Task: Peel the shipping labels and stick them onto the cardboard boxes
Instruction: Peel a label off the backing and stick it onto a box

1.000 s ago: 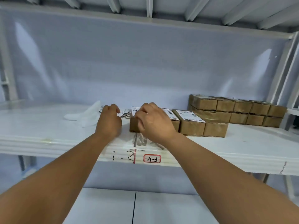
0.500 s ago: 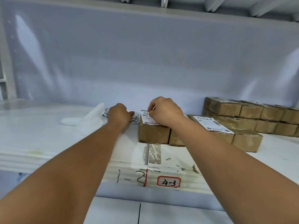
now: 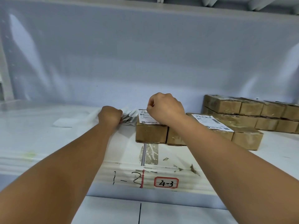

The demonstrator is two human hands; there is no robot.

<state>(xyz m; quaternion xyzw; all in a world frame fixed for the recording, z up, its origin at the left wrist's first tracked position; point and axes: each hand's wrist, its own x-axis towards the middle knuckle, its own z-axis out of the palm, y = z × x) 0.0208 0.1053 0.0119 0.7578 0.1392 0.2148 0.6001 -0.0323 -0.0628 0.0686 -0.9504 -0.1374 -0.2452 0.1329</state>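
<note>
While both forearms reach out over the white shelf (image 3: 40, 143), the right hand (image 3: 165, 108) sits curled above the nearest cardboard box (image 3: 151, 135), which serves as the landmark. Its fingers are pressed together in a loose fist over the far edge of the shipping label (image 3: 145, 117) that lies on that box's top; whether they pinch the label cannot be told. Left of the box, the left hand (image 3: 110, 116) is closed on a loose stack of label sheets (image 3: 129, 117), its fingers hidden under the knuckles. Further left of the box lie pale backing papers (image 3: 64, 122). Touching the box's right side is a second box, mostly hidden by the right forearm, and beyond it a third box carries its own label (image 3: 210, 122). Right of and behind the box stands a two-layer row of stacked boxes (image 3: 252, 113). Below the box, the shelf's front edge bears a red-framed tag (image 3: 166, 183) reading 4-3.
</note>
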